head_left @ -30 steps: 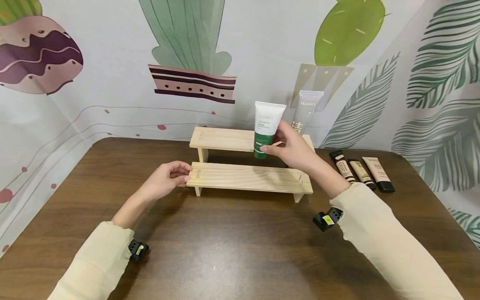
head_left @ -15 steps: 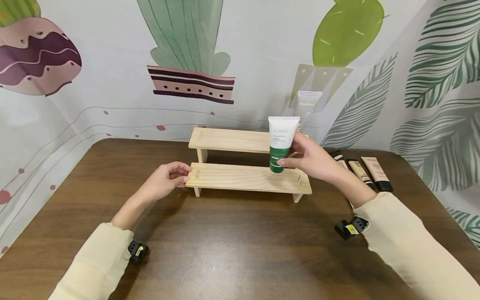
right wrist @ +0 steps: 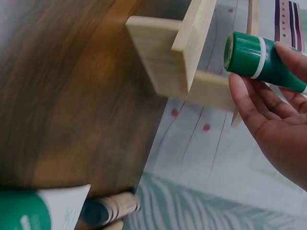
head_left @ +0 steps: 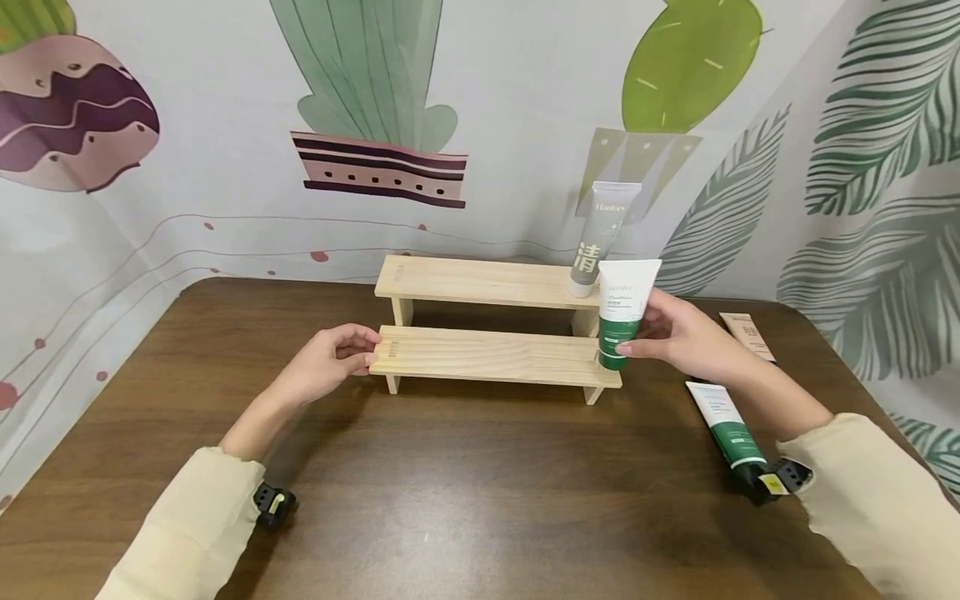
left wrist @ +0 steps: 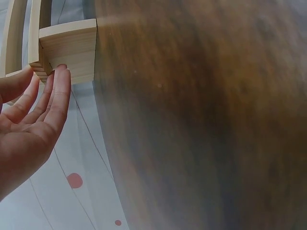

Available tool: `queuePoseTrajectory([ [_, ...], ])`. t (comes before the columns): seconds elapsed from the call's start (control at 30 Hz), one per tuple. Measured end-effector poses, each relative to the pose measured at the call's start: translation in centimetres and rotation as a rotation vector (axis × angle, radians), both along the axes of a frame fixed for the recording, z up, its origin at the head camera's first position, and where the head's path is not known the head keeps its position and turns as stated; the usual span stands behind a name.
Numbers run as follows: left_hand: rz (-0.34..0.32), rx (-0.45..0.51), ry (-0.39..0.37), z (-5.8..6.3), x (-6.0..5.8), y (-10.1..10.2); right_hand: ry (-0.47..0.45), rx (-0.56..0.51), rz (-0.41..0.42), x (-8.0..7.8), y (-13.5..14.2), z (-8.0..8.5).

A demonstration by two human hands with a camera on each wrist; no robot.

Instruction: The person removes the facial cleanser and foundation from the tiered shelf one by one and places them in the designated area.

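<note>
A two-tier wooden shelf [head_left: 465, 354] stands on the table. My left hand [head_left: 324, 362] holds the left end of its lower board, thumb and fingers at the board's edge, as the left wrist view [left wrist: 36, 112] also shows. My right hand [head_left: 675, 333] grips a green-and-white squeeze tube [head_left: 626, 300], cap down, over the right end of the lower board. In the right wrist view its green cap [right wrist: 242, 55] appears apart from the wood. A grey squeeze tube [head_left: 603, 237] stands cap down on the right end of the upper board.
Another green-and-white tube [head_left: 727, 425] lies on the table under my right forearm. A beige BB cream tube [head_left: 747, 335] lies behind it. A dark-capped tube [right wrist: 110, 208] shows in the right wrist view. A patterned cloth [head_left: 517, 100] hangs behind the brown table [head_left: 420, 483].
My right hand has carried the green-and-white tube right and down, from before the upper board to the lower board's right end. The left hand stays at the shelf.
</note>
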State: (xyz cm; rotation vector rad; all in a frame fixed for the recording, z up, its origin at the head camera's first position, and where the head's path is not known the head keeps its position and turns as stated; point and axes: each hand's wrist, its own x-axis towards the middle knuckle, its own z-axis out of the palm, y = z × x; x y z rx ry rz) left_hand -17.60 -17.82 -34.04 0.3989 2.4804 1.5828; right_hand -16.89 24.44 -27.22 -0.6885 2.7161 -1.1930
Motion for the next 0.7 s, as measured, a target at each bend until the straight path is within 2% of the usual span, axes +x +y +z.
queuePoseTrajectory([
  [0.3, 0.001, -0.005, 0.007, 0.1, 0.0, 0.0, -0.041, 0.051, -0.054, 0.9, 4.2, -0.6],
  [0.57, 0.0, -0.01, 0.001, 0.0, -0.1, -0.2, -0.009, 0.108, -0.107, 1.8, 8.7, -1.4],
  [0.7, -0.006, -0.006, 0.008, 0.0, -0.1, -0.2, -0.023, 0.102, -0.14, 2.3, 10.8, -2.0],
])
